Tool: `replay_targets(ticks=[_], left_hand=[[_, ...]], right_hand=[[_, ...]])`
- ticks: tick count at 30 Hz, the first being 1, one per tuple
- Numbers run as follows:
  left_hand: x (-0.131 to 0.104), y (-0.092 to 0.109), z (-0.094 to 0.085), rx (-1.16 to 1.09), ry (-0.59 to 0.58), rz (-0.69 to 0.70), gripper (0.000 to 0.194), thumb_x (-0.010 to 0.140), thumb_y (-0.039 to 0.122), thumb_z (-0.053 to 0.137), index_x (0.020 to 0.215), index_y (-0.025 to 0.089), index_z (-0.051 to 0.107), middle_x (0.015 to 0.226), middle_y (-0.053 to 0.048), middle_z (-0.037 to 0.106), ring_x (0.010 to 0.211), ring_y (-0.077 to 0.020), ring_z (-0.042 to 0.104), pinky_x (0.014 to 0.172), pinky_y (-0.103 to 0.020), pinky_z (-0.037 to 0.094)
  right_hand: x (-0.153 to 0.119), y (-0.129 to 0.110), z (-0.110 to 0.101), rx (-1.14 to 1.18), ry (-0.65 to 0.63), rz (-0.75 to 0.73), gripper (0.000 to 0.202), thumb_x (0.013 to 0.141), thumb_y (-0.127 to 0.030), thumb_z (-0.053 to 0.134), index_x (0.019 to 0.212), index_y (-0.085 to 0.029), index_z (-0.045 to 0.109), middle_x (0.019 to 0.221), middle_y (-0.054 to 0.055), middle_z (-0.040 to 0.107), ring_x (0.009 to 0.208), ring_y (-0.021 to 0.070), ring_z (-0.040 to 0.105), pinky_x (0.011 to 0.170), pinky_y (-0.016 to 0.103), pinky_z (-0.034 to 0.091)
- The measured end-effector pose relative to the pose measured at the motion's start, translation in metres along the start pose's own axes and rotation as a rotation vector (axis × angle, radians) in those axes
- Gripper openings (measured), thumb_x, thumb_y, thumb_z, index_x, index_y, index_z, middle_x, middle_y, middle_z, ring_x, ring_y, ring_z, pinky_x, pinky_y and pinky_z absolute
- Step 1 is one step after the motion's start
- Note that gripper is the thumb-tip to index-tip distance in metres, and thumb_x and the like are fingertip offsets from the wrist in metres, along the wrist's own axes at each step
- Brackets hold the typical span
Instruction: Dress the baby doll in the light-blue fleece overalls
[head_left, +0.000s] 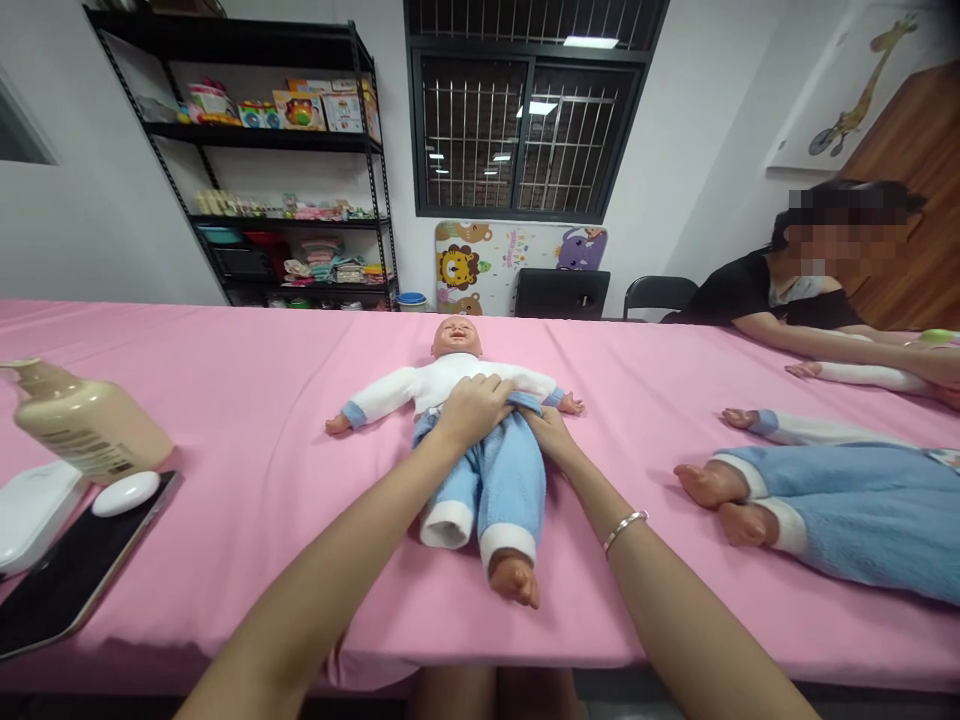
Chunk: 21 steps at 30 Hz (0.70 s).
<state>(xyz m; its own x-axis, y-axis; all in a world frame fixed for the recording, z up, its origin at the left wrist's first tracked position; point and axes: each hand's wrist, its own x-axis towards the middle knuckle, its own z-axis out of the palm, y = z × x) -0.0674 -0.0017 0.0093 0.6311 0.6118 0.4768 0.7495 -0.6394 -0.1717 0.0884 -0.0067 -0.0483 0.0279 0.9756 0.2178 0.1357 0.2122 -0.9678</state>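
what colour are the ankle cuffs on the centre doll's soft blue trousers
White fabric cuffs, seen best in the head view.

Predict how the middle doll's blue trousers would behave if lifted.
The blue trousers are likely floppy, given the bunched waistband. Their gaping cuff would probably crumple if pushed, as no foot shows in it.

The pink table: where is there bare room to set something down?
Bare cloth shows between the doll and the pump bottle, and between the doll and the second doll's feet. It's crowded at the left, where bottle, phone, white case and white oval object cluster, and at the doll's waist, where the left hand and right hand touch the blue trousers.
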Motion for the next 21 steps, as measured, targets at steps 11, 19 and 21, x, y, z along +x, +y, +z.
replay_targets(ticks=[11,19,21], left_hand=[[-0.079,-0.064,-0.014,-0.886,-0.090,-0.621,0.055,0.071,0.058,0.058,0.104,0.014,0.055,0.106,-0.009,0.062,0.099,-0.0257,0.056,0.088,-0.038,0.044],[-0.084,-0.079,-0.033,-1.222,-0.358,-0.456,0.035,0.068,0.034,0.062,0.098,0.016,0.062,0.101,-0.005,0.065,0.097,-0.0231,0.058,0.083,-0.033,0.047],[-0.081,-0.078,-0.025,-1.189,-0.118,-0.583,0.029,0.070,0.035,0.057,0.090,0.015,0.061,0.093,-0.004,0.065,0.090,-0.0214,0.058,0.079,-0.032,0.047]], right_hand=[[-0.006,-0.012,0.015,-0.132,0.081,-0.356,0.032,0.079,-0.044,0.053,0.094,-0.018,0.063,0.099,0.008,0.062,0.100,0.0222,0.053,0.094,0.038,0.038],[-0.010,-0.018,0.019,-0.265,-0.020,-0.431,0.034,0.072,-0.038,0.065,0.102,-0.022,0.066,0.117,0.007,0.059,0.115,0.0250,0.046,0.105,0.043,0.026],[-0.008,-0.015,0.019,-0.223,-0.016,-0.413,0.025,0.072,-0.033,0.063,0.093,-0.022,0.068,0.117,0.006,0.059,0.116,0.0246,0.045,0.106,0.042,0.026]])
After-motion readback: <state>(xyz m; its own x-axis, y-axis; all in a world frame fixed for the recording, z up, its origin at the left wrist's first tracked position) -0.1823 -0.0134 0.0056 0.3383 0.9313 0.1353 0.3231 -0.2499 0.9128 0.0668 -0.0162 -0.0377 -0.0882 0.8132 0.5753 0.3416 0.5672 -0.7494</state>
